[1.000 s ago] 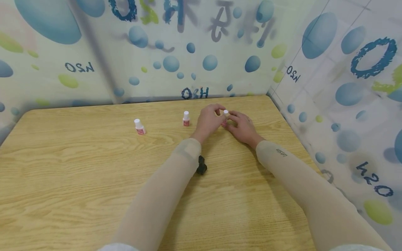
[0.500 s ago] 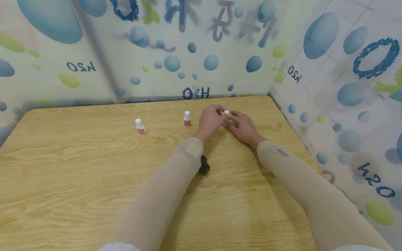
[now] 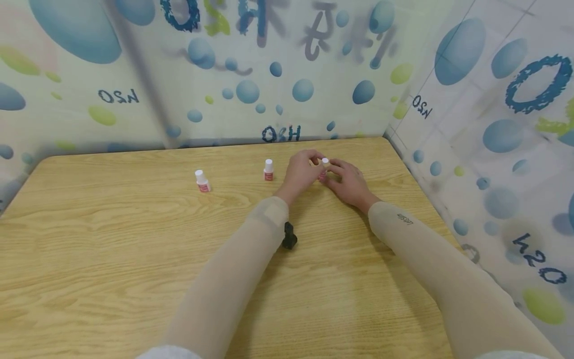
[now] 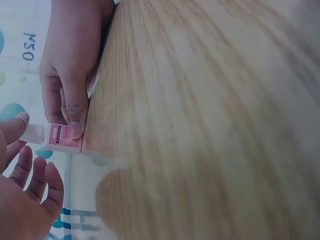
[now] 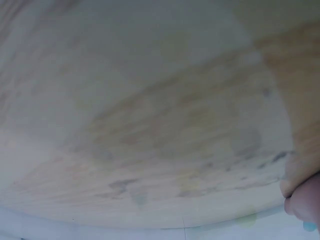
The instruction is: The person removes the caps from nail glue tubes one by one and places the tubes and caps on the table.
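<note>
A small white bottle (image 4: 62, 139) with a pink label stands upright near the table's far right part, between both hands. My left hand (image 3: 301, 173) pinches its white cap (image 4: 33, 133) between thumb and index finger; the other left fingers are loosely bent beside it in the left wrist view. My right hand (image 3: 348, 183) grips the bottle's body low down, its thumb (image 4: 75, 117) over the label. In the head view the fingers partly cover the bottle. Only a bit of a hand (image 5: 306, 200) shows at the right wrist view's edge.
Two similar white-capped bottles, a middle one (image 3: 268, 170) and a left one (image 3: 203, 181), stand on the wooden table (image 3: 112, 239). A small black object (image 3: 289, 236) shows beside the left sleeve. Printed walls (image 3: 148, 109) border the table behind and at right.
The head view has shifted slightly, so everything sits a little further right. Both hands stay at the same bottle, with no clear change in their hold.
</note>
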The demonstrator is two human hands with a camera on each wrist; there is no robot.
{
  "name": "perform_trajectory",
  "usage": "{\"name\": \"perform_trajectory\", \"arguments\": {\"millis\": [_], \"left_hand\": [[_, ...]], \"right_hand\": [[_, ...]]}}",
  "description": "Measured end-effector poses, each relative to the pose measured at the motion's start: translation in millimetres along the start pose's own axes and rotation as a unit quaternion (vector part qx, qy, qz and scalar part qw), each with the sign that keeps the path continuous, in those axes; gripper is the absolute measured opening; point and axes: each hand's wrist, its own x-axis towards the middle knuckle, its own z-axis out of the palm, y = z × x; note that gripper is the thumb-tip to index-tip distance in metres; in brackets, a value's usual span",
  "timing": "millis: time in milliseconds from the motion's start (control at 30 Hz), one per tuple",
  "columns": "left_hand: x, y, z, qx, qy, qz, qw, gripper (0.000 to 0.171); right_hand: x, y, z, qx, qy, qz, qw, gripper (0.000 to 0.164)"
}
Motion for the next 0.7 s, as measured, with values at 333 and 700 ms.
{"name": "perform_trajectory", "arguments": {"millis": [333,700], "left_hand": [[-1.5,0.5,0.4,-0.002,-0.005,-0.007,1.0000,0.018],[-1.4,0.3,1.3,0.000,0.018,-0.008,0.9998,0.012]], "right_hand": [[-1.0,1.3,-0.5,-0.003,-0.002,0.001,1.000,0.050],[0.3,-2.2,-1.8,0.001,-0.001,0.003,1.000,0.044]]}}
